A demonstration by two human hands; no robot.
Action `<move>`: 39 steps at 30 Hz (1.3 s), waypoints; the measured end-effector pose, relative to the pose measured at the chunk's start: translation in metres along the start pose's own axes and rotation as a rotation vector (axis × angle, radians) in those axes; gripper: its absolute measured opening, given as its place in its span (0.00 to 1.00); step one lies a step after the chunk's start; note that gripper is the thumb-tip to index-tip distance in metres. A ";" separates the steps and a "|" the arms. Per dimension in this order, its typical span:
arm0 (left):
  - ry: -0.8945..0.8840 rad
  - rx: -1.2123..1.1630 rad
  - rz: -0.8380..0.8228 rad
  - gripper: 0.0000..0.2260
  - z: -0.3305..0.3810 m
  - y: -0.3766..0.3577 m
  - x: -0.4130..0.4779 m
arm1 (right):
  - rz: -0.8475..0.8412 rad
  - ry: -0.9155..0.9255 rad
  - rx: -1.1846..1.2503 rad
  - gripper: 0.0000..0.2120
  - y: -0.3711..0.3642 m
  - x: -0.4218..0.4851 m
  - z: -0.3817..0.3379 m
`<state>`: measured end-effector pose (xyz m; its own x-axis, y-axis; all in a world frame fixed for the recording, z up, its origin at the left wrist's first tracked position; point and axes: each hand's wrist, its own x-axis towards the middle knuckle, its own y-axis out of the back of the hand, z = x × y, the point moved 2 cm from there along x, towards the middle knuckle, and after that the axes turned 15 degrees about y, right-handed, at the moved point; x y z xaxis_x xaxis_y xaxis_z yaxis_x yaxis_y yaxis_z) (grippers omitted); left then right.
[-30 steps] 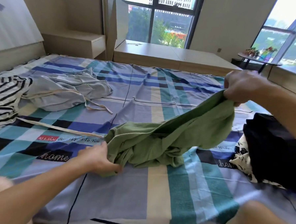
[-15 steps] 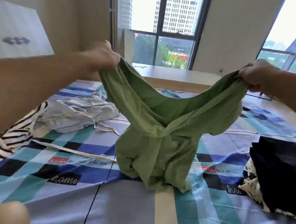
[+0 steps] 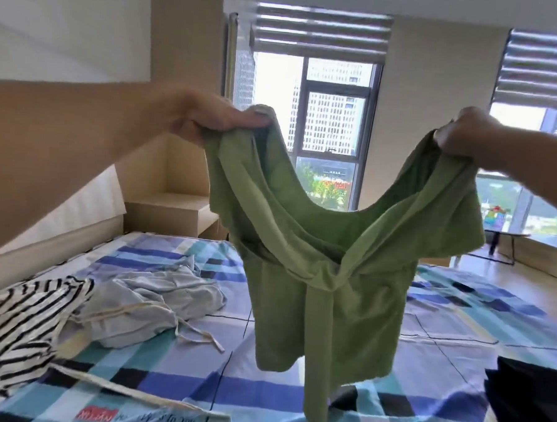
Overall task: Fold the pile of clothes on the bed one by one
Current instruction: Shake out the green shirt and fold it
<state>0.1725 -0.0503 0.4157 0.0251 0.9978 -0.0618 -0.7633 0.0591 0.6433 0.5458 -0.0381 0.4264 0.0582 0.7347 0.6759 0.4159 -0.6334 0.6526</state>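
Note:
A green garment hangs in the air above the bed, twisted in its middle, its lowest tip close to the checked sheet. My left hand pinches its upper left corner and my right hand grips its upper right corner, both raised to about window height. On the bed to the left lie a pale grey garment with cream drawstrings and a black-and-white striped garment. A dark garment lies at the right edge.
A cream strap trails across the sheet in front. A wooden bedside shelf stands behind the bed on the left. Windows fill the back wall, and a small round table stands on the floor at the right.
Both hands have lifted the green garment from the sheet until it hangs almost free of the bed. My left hand took hold of its corner and rose; the view tilted upward.

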 end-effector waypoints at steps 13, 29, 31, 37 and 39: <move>-0.063 0.211 -0.187 0.24 0.006 -0.017 -0.030 | -0.692 -0.027 0.440 0.34 -0.026 -0.050 -0.031; -0.325 0.383 0.006 0.21 -0.004 -0.014 -0.036 | -0.561 0.134 0.847 0.11 -0.074 -0.083 -0.084; -0.262 0.632 0.050 0.33 -0.012 -0.015 -0.032 | -0.502 0.163 0.871 0.09 -0.069 -0.074 -0.086; -0.362 0.444 0.088 0.27 -0.004 -0.059 -0.022 | -0.465 0.253 0.848 0.09 -0.081 -0.065 -0.109; -0.385 0.348 0.101 0.12 -0.007 -0.070 -0.014 | -0.450 0.246 0.836 0.10 -0.081 -0.064 -0.107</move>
<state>0.2209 -0.0690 0.3665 0.2476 0.9345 0.2558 -0.5166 -0.0960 0.8508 0.4111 -0.0596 0.3670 -0.4145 0.7344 0.5374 0.8670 0.1394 0.4783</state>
